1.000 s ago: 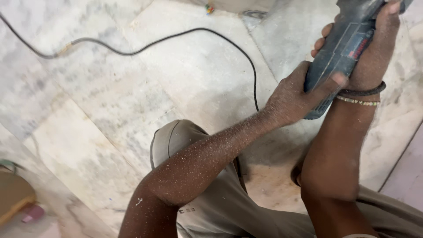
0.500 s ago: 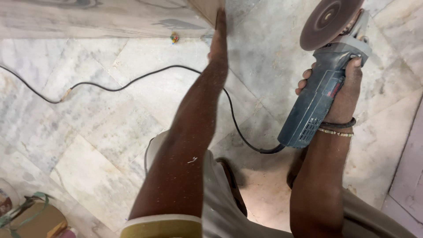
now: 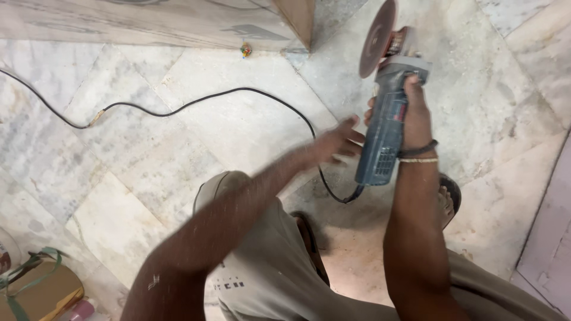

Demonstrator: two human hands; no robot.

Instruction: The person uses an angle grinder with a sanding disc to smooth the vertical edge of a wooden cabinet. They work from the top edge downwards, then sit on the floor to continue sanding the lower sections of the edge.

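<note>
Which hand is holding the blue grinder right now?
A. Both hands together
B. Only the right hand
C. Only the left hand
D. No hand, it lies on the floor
B. The right hand is wrapped around the body of the blue grinder, while the left hand, blurred, is open beside it and not gripping it.

Person: both forearms bare and dust-speckled. Khaki trousers (image 3: pixel 262 261). Dark band (image 3: pixel 417 150) and thin beaded bracelet (image 3: pixel 418 160) just above the trousers, on one wrist.
</note>
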